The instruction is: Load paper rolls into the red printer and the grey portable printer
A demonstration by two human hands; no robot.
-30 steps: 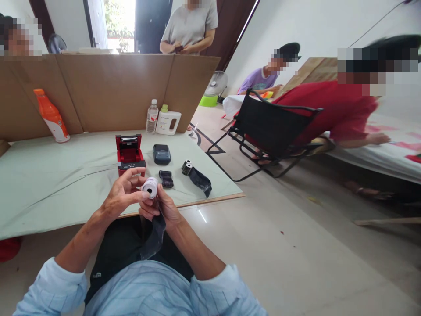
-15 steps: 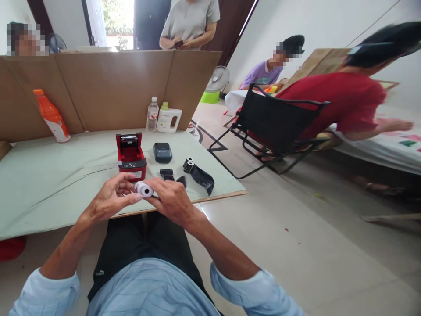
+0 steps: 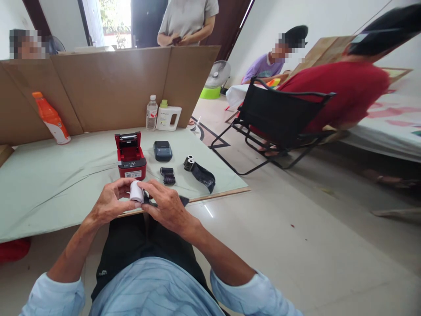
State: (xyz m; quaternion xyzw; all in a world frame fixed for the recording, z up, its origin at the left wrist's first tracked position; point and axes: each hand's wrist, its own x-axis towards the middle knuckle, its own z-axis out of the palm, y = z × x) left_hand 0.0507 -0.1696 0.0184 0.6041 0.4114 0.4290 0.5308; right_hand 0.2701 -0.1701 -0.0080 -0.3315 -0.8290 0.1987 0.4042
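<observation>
A white paper roll (image 3: 136,192) is pinched between my two hands over the table's front edge, its pale side turned up. My left hand (image 3: 112,198) grips it from the left with thumb and fingers. From the right, my right hand (image 3: 169,205) closes on the roll's other side. A black wrapper piece (image 3: 184,200) sticks out from behind my right hand; its hidden part shows dark between the fingers. Just beyond stands a small red printer (image 3: 131,164) with its lid up. To its right lie a dark closed printer (image 3: 162,151) and two black-wrapped rolls (image 3: 167,171).
More rolls with a loose black wrapper (image 3: 203,176) lie at the table's right side. An orange bottle (image 3: 52,118), a clear bottle (image 3: 151,115) and a white jug (image 3: 168,118) stand by the cardboard wall (image 3: 115,87). A person in red sits on a black chair (image 3: 276,105).
The roll has turned in my hands: its end with the dark core hole faced me before, and now its side shows. The black wrapper piece has shifted toward the table's front edge.
</observation>
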